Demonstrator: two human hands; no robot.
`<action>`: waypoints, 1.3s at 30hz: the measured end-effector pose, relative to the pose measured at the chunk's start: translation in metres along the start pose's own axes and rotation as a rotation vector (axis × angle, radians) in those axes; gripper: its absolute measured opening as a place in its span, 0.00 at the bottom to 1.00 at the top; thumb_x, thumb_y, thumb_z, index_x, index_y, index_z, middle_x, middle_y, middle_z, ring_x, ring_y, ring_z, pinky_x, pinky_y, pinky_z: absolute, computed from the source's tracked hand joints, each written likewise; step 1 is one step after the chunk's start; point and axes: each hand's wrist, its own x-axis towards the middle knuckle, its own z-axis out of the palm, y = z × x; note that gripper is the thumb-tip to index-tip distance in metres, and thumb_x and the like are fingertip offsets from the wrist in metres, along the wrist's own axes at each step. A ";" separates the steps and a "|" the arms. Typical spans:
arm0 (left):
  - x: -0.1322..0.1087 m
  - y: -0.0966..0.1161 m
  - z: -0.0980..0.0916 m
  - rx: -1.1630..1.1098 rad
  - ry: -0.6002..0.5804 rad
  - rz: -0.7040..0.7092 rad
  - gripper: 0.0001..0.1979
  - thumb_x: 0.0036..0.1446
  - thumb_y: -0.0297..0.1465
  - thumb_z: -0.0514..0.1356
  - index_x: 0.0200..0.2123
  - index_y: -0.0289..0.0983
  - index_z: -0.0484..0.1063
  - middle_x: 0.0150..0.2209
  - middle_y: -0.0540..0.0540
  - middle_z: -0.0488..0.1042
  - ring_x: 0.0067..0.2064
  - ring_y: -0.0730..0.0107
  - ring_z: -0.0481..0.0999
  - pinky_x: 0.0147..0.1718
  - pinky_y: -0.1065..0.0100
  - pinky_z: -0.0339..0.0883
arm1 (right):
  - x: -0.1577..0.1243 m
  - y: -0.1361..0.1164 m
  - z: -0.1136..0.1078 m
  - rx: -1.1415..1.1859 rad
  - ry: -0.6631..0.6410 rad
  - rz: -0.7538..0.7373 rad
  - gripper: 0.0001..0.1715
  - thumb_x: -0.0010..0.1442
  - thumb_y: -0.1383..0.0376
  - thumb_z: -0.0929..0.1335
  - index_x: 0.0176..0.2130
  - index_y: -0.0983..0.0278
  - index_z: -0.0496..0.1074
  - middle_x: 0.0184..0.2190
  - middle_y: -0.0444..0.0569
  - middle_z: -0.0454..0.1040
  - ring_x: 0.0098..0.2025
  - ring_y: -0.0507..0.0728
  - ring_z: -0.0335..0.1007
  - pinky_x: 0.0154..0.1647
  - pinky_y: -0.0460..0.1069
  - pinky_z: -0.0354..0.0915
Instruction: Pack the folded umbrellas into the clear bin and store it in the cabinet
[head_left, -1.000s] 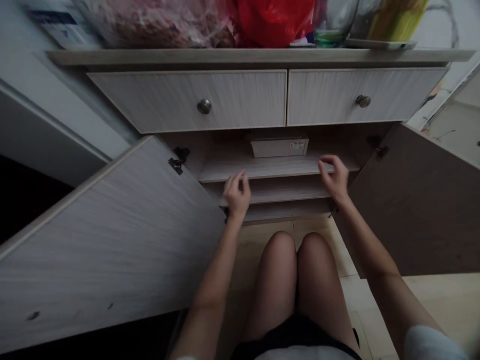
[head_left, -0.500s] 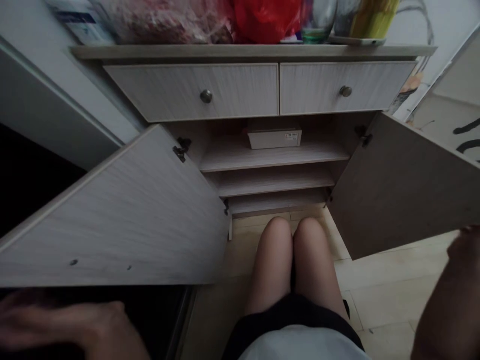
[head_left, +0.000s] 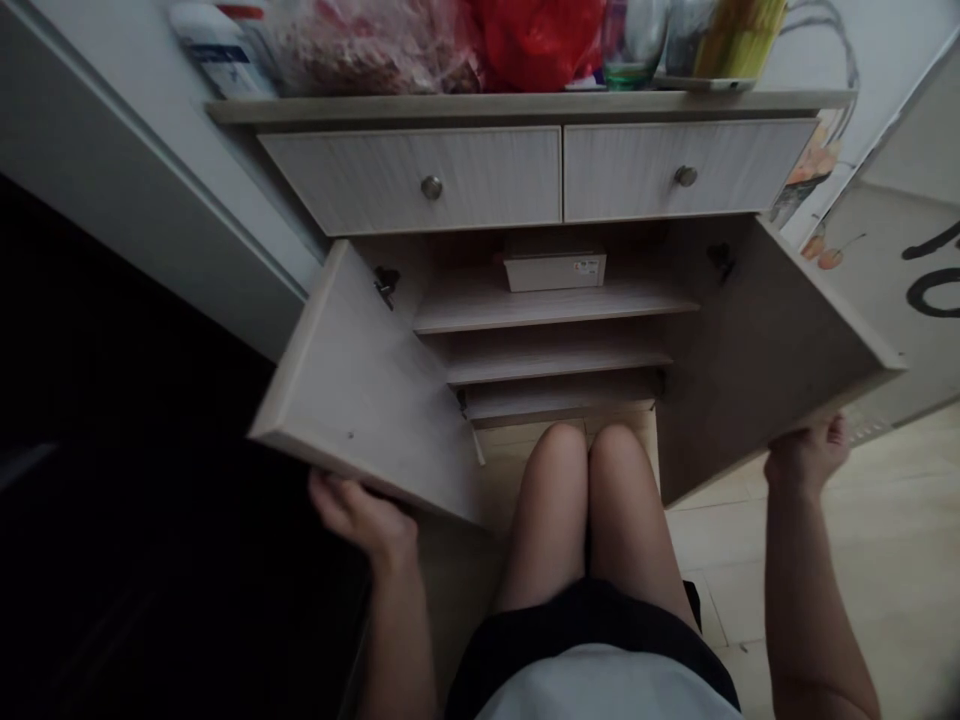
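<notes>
Cabinet doors (head_left: 360,390) splayed outward, upright

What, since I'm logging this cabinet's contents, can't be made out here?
Head view:
- White box label: too small to read.
- Drawers: shut, contents hidden.
- Red bag on top: cut off by the top edge.
- Left hand and right hand: partly hidden by the left door and right door they grip.

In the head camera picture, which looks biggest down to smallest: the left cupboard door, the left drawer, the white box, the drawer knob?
1. left cupboard door, though it is nearest the camera
2. left drawer
3. white box
4. drawer knob
</notes>
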 end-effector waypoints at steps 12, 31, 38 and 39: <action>-0.067 0.005 0.125 0.107 -0.603 0.386 0.13 0.61 0.42 0.61 0.36 0.39 0.79 0.35 0.41 0.81 0.40 0.59 0.79 0.44 0.59 0.71 | -0.099 -0.033 0.101 -0.154 -0.598 -0.233 0.21 0.60 0.47 0.68 0.36 0.62 0.77 0.39 0.51 0.76 0.45 0.59 0.73 0.50 0.57 0.69; -0.082 0.024 0.269 0.415 -0.904 0.371 0.11 0.67 0.35 0.57 0.35 0.39 0.77 0.38 0.41 0.80 0.43 0.58 0.76 0.43 0.62 0.59 | -0.132 -0.015 0.268 -0.468 -0.812 -0.231 0.20 0.64 0.51 0.67 0.42 0.62 0.79 0.44 0.54 0.75 0.45 0.61 0.69 0.50 0.55 0.61; -0.082 0.022 0.288 0.438 -0.890 0.351 0.11 0.68 0.35 0.57 0.36 0.40 0.78 0.39 0.41 0.79 0.45 0.58 0.75 0.44 0.62 0.58 | -0.133 -0.010 0.287 -0.490 -0.805 -0.237 0.21 0.64 0.51 0.66 0.42 0.62 0.79 0.43 0.54 0.75 0.45 0.61 0.69 0.52 0.57 0.60; -0.081 0.021 0.290 0.442 -0.891 0.350 0.11 0.68 0.35 0.57 0.36 0.39 0.78 0.39 0.41 0.79 0.45 0.57 0.75 0.44 0.62 0.58 | -0.133 -0.009 0.289 -0.490 -0.809 -0.233 0.21 0.65 0.51 0.66 0.42 0.63 0.79 0.44 0.54 0.75 0.45 0.61 0.69 0.52 0.58 0.60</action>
